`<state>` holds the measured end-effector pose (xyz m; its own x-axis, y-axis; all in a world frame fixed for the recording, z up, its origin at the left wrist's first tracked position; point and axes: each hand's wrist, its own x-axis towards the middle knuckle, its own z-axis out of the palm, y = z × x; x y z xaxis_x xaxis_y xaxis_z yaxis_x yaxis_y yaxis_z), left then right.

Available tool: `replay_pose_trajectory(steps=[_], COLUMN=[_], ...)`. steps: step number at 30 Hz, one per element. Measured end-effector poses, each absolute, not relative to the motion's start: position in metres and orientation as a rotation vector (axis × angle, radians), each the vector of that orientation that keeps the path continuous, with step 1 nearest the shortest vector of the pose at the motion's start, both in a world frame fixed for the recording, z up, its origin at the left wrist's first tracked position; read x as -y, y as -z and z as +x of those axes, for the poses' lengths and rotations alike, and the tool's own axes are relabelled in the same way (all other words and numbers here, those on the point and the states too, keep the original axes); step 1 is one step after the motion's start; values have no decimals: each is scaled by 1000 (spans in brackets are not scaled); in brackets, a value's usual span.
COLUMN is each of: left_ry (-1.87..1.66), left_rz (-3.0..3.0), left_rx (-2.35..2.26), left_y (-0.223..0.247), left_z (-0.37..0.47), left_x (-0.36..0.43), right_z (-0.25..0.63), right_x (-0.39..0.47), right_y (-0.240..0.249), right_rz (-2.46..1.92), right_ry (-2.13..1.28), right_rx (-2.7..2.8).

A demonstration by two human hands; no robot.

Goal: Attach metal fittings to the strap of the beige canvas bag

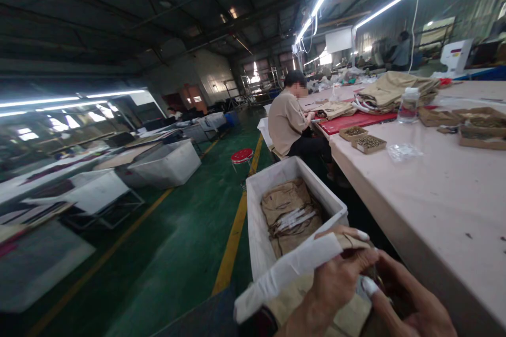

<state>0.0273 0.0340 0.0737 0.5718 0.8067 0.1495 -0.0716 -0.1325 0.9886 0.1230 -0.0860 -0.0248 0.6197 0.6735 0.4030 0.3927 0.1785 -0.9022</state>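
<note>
In the lower right of the head view, my left hand (336, 279) is closed on a tan cloth garment (351, 316), its fingers pinching the folded edge. A long white strip (292, 271) hangs from the garment across the left hand. My right hand (415, 300) meets the left at the same edge, fingers bent in against the cloth. White coverings show on some fingertips. Small, partly hidden bits lie between the hands, too unclear to name. Just beyond stands a white bin (253, 221) with folded tan garments (288, 202) and white strips inside.
To the right runs a long pale table (427, 189) with small boxes of metal pieces (368, 143), a clear plastic bag (404, 152), a jar (408, 105) and piled tan cloth (399, 89). A seated co-worker (288, 121) is beyond the bin, near a red stool (242, 156).
</note>
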Motion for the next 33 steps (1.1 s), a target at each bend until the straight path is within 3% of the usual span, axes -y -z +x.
replay_pose_trajectory(steps=[3, 7, 12, 20, 33], left_ry=[-802, -695, -466, -94, -220], left_rz=[1646, 1744, 1590, 1113, 1169], left_rx=[-789, -569, -669, -639, -758], left_y=[-60, -52, -33, -7, -14], left_z=[34, 43, 51, 59, 41], left_x=[-27, -40, -61, -65, -54], right_z=[126, 132, 142, 144, 130], right_x=[85, 93, 101, 111, 104], right_y=[27, 22, 19, 28, 39], right_rz=[-1593, -1656, -1468, -1161, -1719], right_ry=[-196, -440, -836, -1089, -557], right_rx=[877, 798, 868, 794, 854])
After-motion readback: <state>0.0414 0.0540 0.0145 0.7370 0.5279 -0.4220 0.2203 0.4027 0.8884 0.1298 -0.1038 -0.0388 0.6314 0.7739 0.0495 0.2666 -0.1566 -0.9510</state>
